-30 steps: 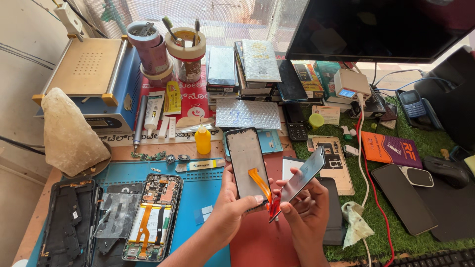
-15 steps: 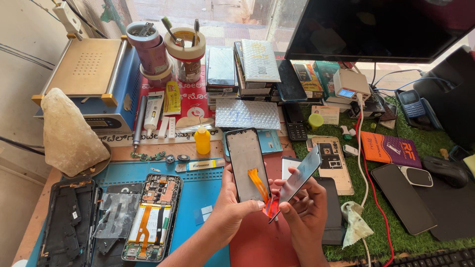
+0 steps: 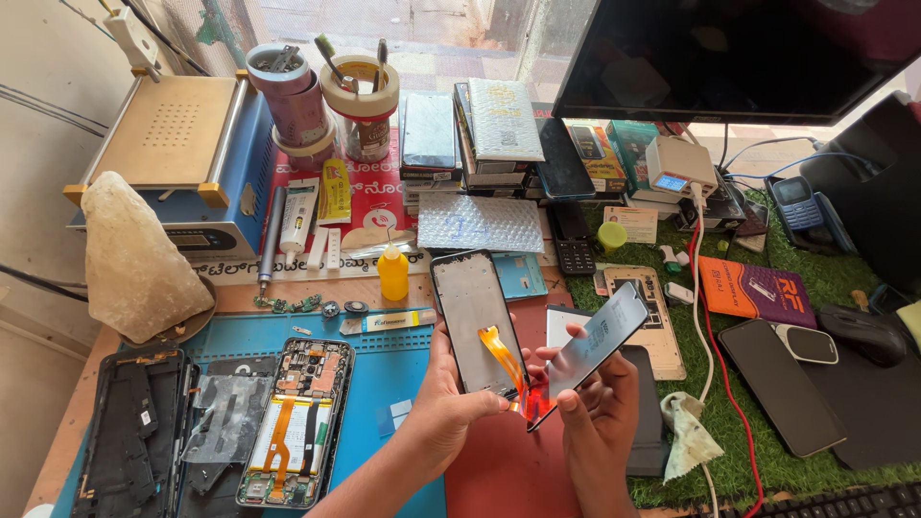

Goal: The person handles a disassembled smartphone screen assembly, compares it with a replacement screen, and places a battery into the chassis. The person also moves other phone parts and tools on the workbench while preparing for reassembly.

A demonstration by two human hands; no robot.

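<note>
A phone repair in mid-stride: the left hand (image 3: 451, 408) grips a phone screen panel (image 3: 477, 321) by its lower edge, back side up, its long axis running away from the person and leaning slightly left, an orange ribbon cable (image 3: 503, 353) trailing near the thumb. The right hand (image 3: 595, 403) pinches a dark glass sheet (image 3: 590, 350) — tilted up and to the right, just beside the panel, over the counter (image 3: 403, 384). To the left of both hands lies an opened phone body (image 3: 297, 422), apparently still awaiting its screen — reassembly looks unfinished.
</note>
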